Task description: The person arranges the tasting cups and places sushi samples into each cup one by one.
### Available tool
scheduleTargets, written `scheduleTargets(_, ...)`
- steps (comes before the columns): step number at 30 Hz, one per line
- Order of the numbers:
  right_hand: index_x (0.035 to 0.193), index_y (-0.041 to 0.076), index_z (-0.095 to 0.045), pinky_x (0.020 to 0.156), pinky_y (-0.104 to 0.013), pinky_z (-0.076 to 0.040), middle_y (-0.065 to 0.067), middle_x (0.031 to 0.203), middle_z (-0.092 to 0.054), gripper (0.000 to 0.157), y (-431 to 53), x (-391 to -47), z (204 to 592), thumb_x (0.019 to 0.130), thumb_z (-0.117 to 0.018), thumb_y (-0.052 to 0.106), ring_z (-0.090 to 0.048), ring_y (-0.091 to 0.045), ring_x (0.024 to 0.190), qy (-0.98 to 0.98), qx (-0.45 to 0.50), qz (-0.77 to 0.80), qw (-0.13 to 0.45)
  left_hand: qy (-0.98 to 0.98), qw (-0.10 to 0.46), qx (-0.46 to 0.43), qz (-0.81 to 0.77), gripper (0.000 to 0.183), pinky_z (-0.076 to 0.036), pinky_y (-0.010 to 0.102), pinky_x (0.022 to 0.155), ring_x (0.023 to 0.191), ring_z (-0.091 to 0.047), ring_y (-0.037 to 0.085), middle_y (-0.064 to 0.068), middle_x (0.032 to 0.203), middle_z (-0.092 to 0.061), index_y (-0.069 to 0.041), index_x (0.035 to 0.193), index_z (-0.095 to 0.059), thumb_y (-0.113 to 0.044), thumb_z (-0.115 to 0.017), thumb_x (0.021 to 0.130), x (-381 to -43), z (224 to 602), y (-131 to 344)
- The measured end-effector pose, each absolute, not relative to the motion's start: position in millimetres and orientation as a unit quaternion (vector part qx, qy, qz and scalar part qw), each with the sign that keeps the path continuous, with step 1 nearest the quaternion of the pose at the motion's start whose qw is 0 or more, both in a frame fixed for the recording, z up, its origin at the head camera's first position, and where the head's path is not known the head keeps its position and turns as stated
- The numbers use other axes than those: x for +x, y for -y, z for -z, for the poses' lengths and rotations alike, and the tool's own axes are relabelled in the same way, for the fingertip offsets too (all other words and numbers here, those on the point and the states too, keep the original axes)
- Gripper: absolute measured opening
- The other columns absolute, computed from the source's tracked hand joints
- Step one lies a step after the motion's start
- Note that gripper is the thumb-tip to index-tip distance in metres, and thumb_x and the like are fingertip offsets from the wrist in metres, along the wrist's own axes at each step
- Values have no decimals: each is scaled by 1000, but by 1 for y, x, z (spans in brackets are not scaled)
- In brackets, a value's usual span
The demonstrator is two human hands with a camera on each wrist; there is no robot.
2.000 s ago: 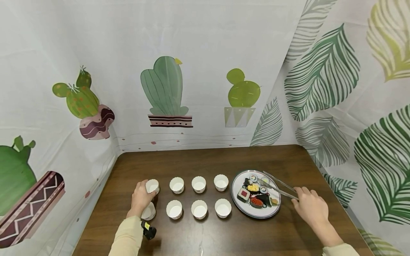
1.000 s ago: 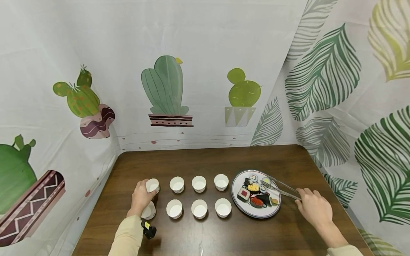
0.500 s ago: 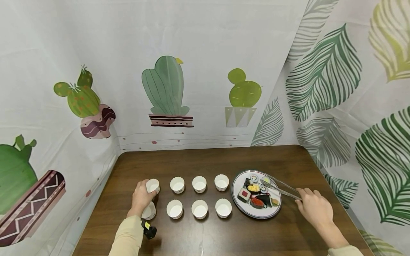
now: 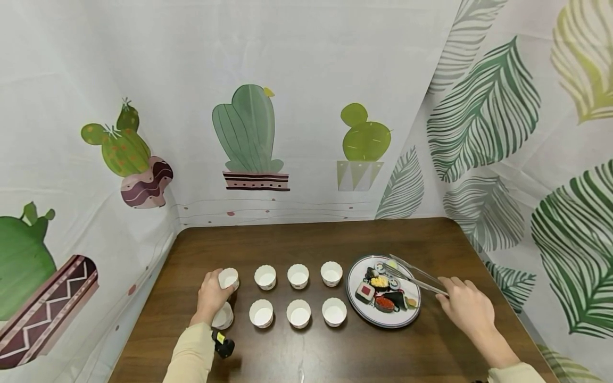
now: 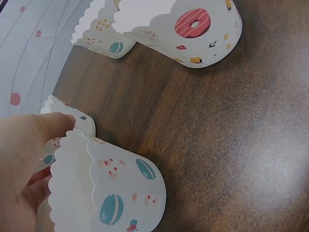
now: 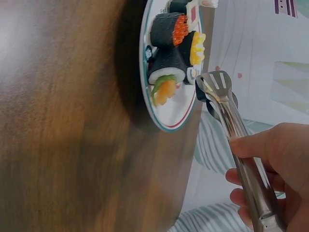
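Note:
In the head view my left hand (image 4: 210,295) holds the rim of the back-left white paper baking cup (image 4: 229,279). In the left wrist view the thumb lies over that cup (image 5: 87,123), behind a nearer cup (image 5: 128,188) printed with macarons. My right hand (image 4: 466,306) grips metal tongs (image 6: 236,130) by their arms. The tong tips are over the back of a round plate (image 4: 407,319) of toy sushi. A green-topped sushi piece (image 4: 392,263) sits between the tips, partly hidden; a dark edge of it shows behind the tongs in the right wrist view.
Several paper cups (image 4: 298,314) stand in two rows left of the plate. The plate bears a red-topped sushi (image 4: 384,304), a yellow-topped one (image 4: 380,282) and others. A cactus-printed cloth (image 4: 306,202) hangs behind the brown table (image 4: 306,239).
The tongs and right hand have shifted slightly back and left over the last half second, and the green-topped sushi has moved with the tips. The left hand stays on its cup.

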State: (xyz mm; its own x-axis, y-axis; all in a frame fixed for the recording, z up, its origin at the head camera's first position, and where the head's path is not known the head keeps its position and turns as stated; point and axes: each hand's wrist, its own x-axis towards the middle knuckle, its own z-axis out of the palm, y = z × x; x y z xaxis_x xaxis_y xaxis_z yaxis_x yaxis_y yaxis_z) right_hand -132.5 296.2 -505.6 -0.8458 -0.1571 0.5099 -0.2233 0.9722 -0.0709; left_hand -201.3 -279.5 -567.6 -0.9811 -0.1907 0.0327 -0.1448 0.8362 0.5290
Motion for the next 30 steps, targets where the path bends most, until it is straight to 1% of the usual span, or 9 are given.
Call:
scheduleTargets(4, 95, 2, -66, 52, -46, -45, -11, 79, -64, 40, -292, -136, 501, 59, -76, 15, -56, -34, 67, 956, 107, -66, 265, 957, 41, 89, 274, 64, -39, 59, 87, 108, -49, 47, 29, 123, -45, 7, 127, -44, -19, -71, 75, -200, 566, 279)
scheduleTargets(13, 94, 4, -68, 48, -44, -44, -10, 79, -65, 39, -279, -146, 493, 58, -78, 15, -56, -32, 65, 954, 120, -65, 269, 956, 45, 90, 275, 64, -40, 57, 88, 108, -50, 46, 29, 123, -46, 7, 127, -45, -20, -71, 76, -201, 566, 278)
scheduleTargets(20, 97, 6, -68, 51, -43, -46, -9, 85, -67, 37, -265, -152, 487, 63, -76, 16, -58, -31, 71, 958, 130, -73, 244, 956, 47, 90, 274, 63, -40, 57, 88, 108, -50, 46, 28, 122, -47, 7, 127, -45, -18, -71, 76, -202, 567, 278)
scheduleTargets(30, 99, 6, -68, 48, -38, -46, -7, 86, -67, 37, -241, -160, 483, 65, -77, 18, -59, -27, 72, 957, 154, -73, 233, 955, 47, 91, 277, 64, -40, 58, 88, 108, -49, 47, 29, 123, -46, 7, 126, -45, -20, -72, 75, -201, 567, 278)
